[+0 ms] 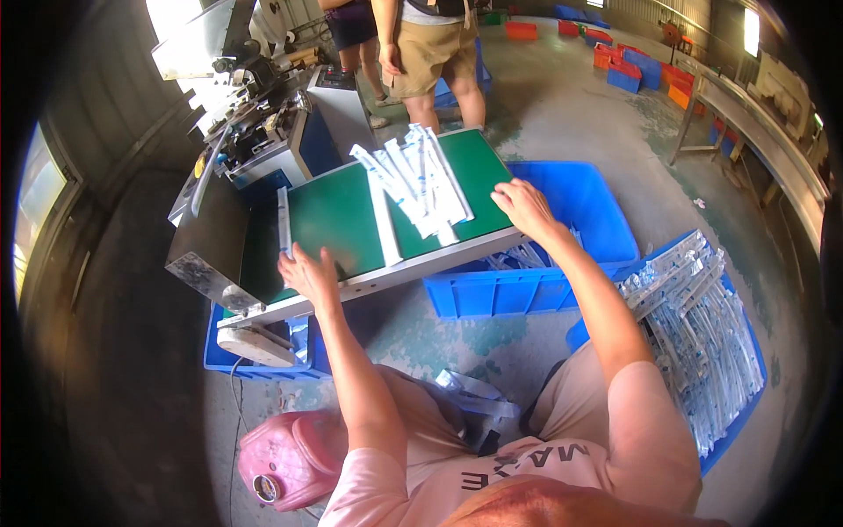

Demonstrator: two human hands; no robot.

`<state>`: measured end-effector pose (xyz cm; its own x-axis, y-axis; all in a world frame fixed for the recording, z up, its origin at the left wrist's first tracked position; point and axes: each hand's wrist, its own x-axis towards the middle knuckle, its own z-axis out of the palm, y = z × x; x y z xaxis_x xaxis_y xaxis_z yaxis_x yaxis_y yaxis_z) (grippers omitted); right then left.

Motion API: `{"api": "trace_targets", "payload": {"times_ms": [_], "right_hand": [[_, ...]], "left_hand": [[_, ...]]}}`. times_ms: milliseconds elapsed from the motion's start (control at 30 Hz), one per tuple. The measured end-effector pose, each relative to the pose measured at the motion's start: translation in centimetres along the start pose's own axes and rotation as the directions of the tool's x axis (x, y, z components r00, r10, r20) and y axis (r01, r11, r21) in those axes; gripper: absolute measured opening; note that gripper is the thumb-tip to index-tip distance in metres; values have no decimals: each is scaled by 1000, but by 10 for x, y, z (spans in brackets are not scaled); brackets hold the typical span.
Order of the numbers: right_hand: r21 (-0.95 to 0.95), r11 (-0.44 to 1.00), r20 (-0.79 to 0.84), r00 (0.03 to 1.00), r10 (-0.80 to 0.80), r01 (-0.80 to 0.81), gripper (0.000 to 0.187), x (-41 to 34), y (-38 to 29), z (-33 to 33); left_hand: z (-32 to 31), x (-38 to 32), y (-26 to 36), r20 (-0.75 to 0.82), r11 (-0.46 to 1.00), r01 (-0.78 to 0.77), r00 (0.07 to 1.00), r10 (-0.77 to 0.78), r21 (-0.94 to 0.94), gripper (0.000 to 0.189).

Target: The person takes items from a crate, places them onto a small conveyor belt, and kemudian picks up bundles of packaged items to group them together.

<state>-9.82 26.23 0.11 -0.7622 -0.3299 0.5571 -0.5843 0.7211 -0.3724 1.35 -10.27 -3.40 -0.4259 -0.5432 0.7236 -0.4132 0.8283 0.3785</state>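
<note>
A green conveyor belt (329, 227) runs across in front of me. Near its left end lies one long, narrow wrapped packet (284, 221). My left hand (309, 273) is at that packet's near end, thumb and fingers apart; whether a fingertip touches it, I cannot tell. Farther right, several white-and-blue packets (421, 178) lie in an overlapping, fanned heap on the belt, and a single packet (383, 221) lies along the heap's left side. My right hand (527, 204) is over the belt's right end, fingers curled in, with no packet showing in it.
Beneath the belt's right end stands a blue bin (500, 296) with packets inside. Another blue crate (731, 428), full of packets, is at my right. A metal guard (211, 263) and a machine (263, 125) are at left. Two people (428, 59) stand beyond. A pink stool (290, 454) is beside me.
</note>
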Motion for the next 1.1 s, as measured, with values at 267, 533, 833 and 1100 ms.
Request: {"api": "trace_targets", "payload": {"times_ms": [267,533,833,1100], "right_hand": [[-240,917,227,901,371,-317,53,70,16,45],[-229,928,254,902,349,-295,68,93,-57,94],[-299,847,281,808,518,-439,42,92,-78,90],[97,974,411,900,147,-203,44,-19,-91,15]], "left_hand": [[17,1,-18,209,979,-68,977,27,192,29],[35,-46,97,273,794,-475,763,587,-380,35],[9,-53,123,250,586,-382,643,724,-714,41],[1,-43,85,739,-239,754,652,167,-611,65]]}}
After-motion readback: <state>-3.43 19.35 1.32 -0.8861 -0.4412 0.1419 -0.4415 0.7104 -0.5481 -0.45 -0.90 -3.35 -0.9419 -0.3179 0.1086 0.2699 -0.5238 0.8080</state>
